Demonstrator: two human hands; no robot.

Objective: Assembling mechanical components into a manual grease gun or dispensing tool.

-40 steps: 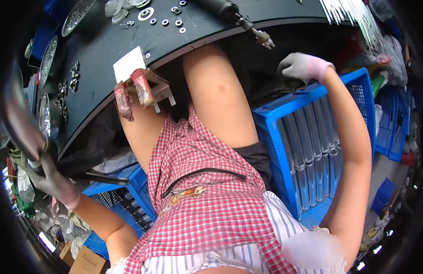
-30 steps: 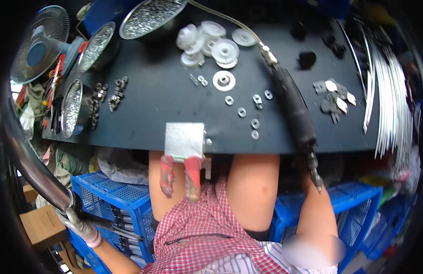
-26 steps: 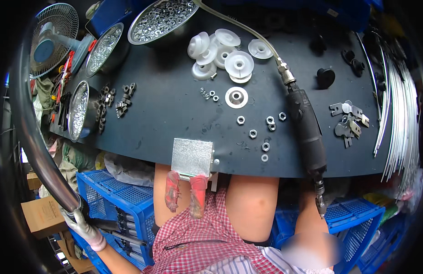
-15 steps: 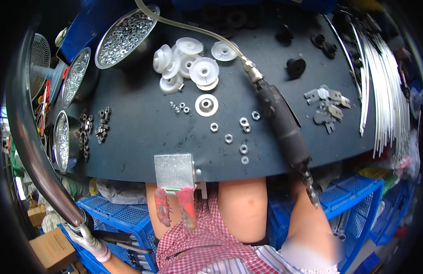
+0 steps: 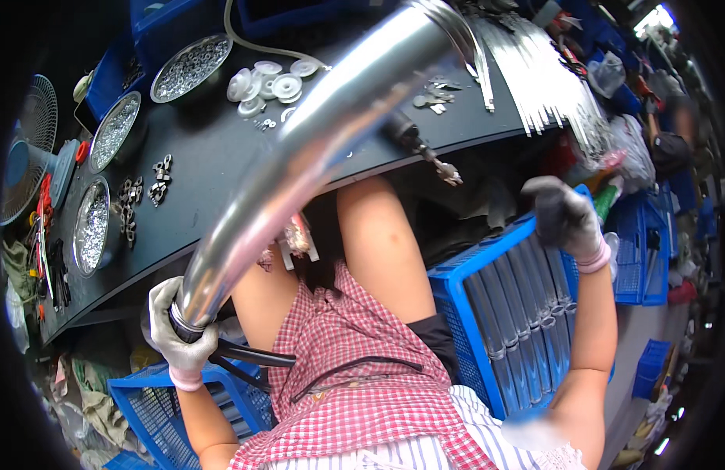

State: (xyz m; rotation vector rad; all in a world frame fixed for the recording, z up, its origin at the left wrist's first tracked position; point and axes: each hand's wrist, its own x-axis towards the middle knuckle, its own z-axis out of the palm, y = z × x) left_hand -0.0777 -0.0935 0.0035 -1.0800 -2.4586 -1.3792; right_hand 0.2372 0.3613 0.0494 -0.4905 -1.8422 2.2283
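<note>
Left hand, gloved, low at left, fist wrapped round the lower end of a shiny curved metal pipe. Pipe rises from that grip up and right, crossing over the dark surface and its bowls of small metal parts. Right hand, gloved, raised at right above a blue crate of grey tubes, fingers curled; holding anything or not: cannot tell. Half a second earlier the pipe ran down the left edge; now it crosses mid-frame.
</note>
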